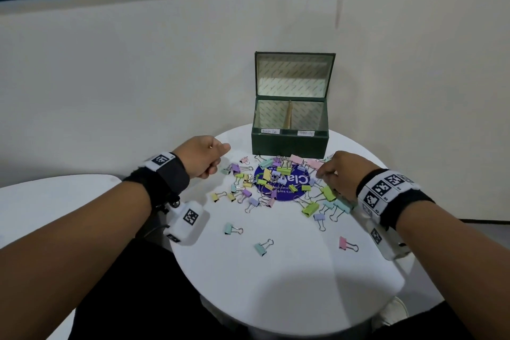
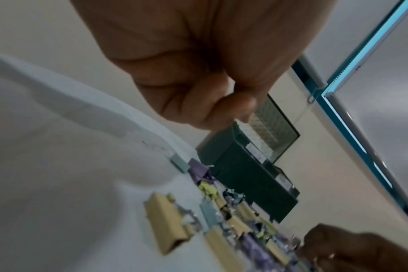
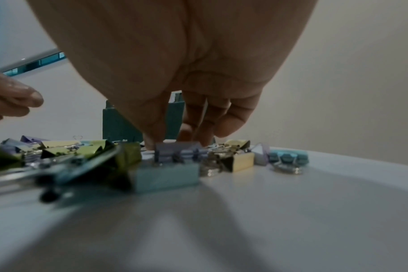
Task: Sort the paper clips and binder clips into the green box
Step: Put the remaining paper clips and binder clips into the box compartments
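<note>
Low in the frame, three stray binder clips (image 1: 264, 247) lie on my white surface (image 1: 276, 284). At middle height my right hand (image 1: 340, 172), fingers pointing down, touches clips at the pile's right edge; whether it pinches one I cannot tell. My left hand (image 1: 202, 156) hangs curled, holding nothing visible. Beyond, upper centre, the green box (image 1: 289, 143) stands open.

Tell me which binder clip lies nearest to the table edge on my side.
The mint binder clip, lying alone closest to you, between the other stray mint clip and the stray pink one.
</note>
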Tool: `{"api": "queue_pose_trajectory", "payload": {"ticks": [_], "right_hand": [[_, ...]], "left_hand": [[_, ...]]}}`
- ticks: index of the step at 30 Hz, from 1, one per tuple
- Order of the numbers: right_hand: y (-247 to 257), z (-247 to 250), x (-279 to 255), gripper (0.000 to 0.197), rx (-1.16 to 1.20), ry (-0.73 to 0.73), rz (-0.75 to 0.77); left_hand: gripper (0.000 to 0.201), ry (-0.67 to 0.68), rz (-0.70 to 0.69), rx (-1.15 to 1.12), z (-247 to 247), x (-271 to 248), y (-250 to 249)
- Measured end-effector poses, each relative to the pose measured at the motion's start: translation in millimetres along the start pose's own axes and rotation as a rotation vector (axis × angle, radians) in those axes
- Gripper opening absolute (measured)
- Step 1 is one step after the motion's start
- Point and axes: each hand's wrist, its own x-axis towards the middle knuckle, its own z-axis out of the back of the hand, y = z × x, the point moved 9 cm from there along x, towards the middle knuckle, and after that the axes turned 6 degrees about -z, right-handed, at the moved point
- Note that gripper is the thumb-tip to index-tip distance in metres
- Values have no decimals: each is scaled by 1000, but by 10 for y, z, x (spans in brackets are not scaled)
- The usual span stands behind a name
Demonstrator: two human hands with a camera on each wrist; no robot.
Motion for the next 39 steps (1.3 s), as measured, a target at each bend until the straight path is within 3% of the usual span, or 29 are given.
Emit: {"api": "queue_pose_trajectory", "payload": {"ticks": [5, 7, 10, 15, 19, 22, 27, 30, 34, 39], "right_hand": [[31, 19, -6, 16, -21, 0, 4], [30, 6, 5, 14, -38, 4, -10], [40, 1, 22, 12, -64, -10, -7], [69, -35, 30, 18, -87, -5, 20], [84, -37, 19, 19, -112, -36, 5], [114, 52, -13, 14, -57, -89, 3], [119, 192, -88, 6, 25, -132, 10], [169, 274, -117, 10, 63, -184, 60], [213, 479, 13, 12, 156, -215, 75], [211, 899, 351, 17, 327, -335, 19]], "left_hand": [[16, 97, -190, 840, -171, 16, -135], [18, 107, -206, 989, -201, -6, -169], [18, 106, -225, 975, -225, -43, -232], [51, 223, -267, 929, -411, -58, -222], [34, 250, -246, 929, -446, -64, -168], [14, 238, -282, 792, -451, -103, -212], [28, 94, -177, 923, -231, 4, -127], [31, 72, -134, 883, -190, 42, -61], [20, 24, -196, 730, -204, 74, -146], [27, 81, -277, 750, -318, 134, -188]]}}
